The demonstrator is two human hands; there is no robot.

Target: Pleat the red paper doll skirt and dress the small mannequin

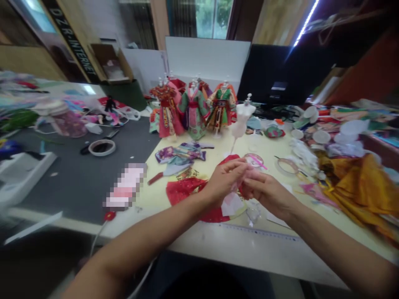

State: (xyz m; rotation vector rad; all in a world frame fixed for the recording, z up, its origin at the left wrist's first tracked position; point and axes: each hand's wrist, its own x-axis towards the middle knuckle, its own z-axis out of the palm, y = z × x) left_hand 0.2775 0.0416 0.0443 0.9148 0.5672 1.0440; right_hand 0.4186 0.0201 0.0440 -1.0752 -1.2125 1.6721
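Together, a person's left hand (222, 182) and right hand (267, 194) pinch a small pale pink scrap (247, 174) between their fingertips at frame centre, its long axis hidden, just above red speckled cloth (183, 192) on a cream table (249, 253)

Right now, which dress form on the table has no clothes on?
The white torso form at the right end of the row: it stands bare, while the other forms wear colourful robes.

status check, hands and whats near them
Left hand and right hand pinching small pale piece, mostly hidden. Red fabric beneath. Tape roll off to right, apart from hands.
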